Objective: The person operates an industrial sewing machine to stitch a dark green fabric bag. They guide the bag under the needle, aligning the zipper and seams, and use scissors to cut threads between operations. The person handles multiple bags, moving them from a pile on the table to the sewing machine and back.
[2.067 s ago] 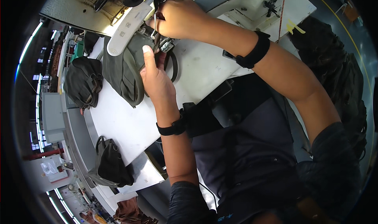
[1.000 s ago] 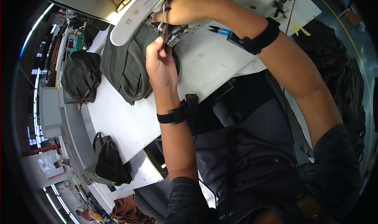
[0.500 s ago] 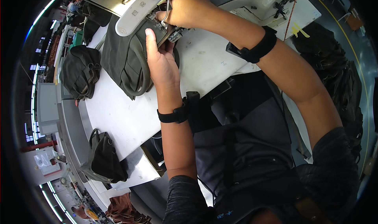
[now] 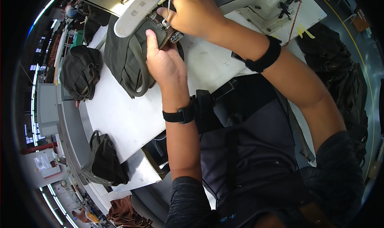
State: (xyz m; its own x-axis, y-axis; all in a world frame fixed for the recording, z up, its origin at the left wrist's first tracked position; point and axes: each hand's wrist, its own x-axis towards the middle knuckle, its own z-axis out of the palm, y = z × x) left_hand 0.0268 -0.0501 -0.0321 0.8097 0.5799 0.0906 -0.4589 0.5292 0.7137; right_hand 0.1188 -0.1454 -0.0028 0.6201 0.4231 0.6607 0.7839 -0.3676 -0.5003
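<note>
A dark olive fabric bag (image 4: 120, 56) with a looped handle lies partly under the white sewing machine head (image 4: 140, 12). My left hand (image 4: 166, 66) grips the bag's edge beside a brass-toothed zipper (image 4: 166, 39), thumb on top and the other fingers mostly hidden underneath. My right hand (image 4: 196, 12) is curled at the machine's needle area, next to the bent metal lever (image 4: 168, 12). Its fingertips are pressed in close to the presser foot, and what they hold is hidden.
Two more dark bags, one at the far left (image 4: 81, 72) and one nearer (image 4: 106, 160), are on the left of the white table (image 4: 116, 120). Dark fabric pieces (image 4: 340, 92) are heaped at right. A reddish cord (image 4: 296, 18) hangs beside the machine.
My left hand and wrist have shifted slightly right, and the bag's handle has moved a little up and left. My right hand stays by the needle area, its knuckles slightly turned.
</note>
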